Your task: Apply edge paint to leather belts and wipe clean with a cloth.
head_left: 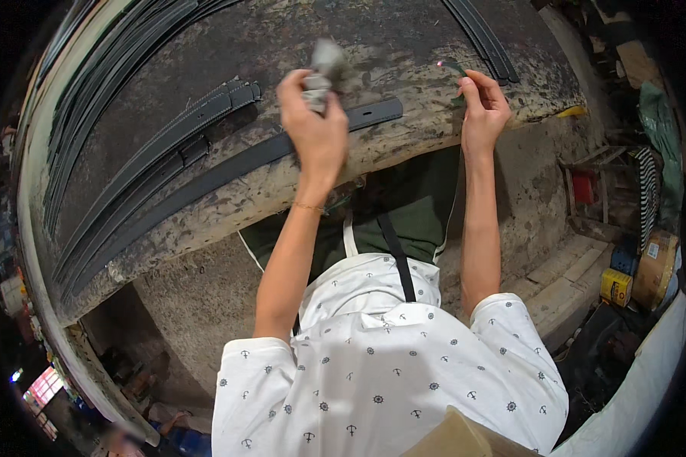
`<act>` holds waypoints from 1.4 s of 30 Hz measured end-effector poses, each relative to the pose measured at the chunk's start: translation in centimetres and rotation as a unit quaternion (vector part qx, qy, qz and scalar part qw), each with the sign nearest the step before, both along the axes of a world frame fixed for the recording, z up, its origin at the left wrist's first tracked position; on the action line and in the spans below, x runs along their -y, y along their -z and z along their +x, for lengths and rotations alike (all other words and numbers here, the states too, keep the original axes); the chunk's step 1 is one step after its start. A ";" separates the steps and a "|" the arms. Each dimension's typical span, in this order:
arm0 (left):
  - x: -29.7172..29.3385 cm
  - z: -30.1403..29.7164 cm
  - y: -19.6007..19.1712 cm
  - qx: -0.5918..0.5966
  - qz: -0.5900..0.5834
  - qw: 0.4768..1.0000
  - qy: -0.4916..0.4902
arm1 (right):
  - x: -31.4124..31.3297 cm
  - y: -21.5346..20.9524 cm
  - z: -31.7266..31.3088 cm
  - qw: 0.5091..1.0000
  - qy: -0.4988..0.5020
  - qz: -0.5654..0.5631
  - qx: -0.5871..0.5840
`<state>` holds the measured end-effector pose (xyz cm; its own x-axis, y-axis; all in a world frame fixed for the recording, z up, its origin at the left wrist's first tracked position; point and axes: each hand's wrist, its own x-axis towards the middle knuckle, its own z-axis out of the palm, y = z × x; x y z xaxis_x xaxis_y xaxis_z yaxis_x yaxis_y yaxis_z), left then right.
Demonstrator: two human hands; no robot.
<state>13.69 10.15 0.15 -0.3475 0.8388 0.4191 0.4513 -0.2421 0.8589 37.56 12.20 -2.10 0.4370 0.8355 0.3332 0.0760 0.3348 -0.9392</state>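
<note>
My left hand (pixel 312 129) is closed around a crumpled grey-white rag (pixel 324 72), which is smeared by motion. It is over the table near a long dark belt strap (pixel 267 154) with a slot near its right end. Whether the hand touches the strap I cannot tell. To the right, my right hand (pixel 484 110) pinches a thin, curved dark-green stick (pixel 456 67), like a piece of mosquito coil. Its tip glows pinkish red. This hand is raised at the table's front edge, apart from the strap.
More stitched dark belt straps (pixel 183 122) lie stacked on the left of the stained worktable (pixel 297 46). Others (pixel 484 38) lie at the far right. Below right are a wooden stool frame (pixel 598 183), a yellow box (pixel 616 287) and a large tape roll (pixel 655 266).
</note>
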 end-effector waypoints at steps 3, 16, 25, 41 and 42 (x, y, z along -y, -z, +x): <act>0.3 -2.2 -1.1 -0.353 0.054 0.925 -0.132 | 0.0 0.2 0.2 1.000 -0.025 -0.001 0.014; 0.5 1.3 0.2 -0.385 0.071 0.892 0.224 | 0.0 -0.2 -0.1 0.999 -0.032 -0.015 0.022; 0.4 1.4 0.5 -0.370 0.082 0.897 0.228 | -0.1 -0.1 0.2 0.999 -0.039 -0.020 0.028; 1.1 0.8 -0.1 -0.381 0.106 0.878 0.269 | 0.2 -0.8 -0.2 0.998 -0.041 -0.044 -0.012; 1.1 0.5 -0.1 -0.374 0.105 0.878 0.280 | 0.2 -0.8 -0.2 0.998 -0.040 -0.042 -0.013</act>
<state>14.24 9.06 0.24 0.5328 0.6673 0.5204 0.6301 -0.7233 0.2824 37.34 11.99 -1.33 0.3754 0.8927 0.2495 0.0272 0.2584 -0.9657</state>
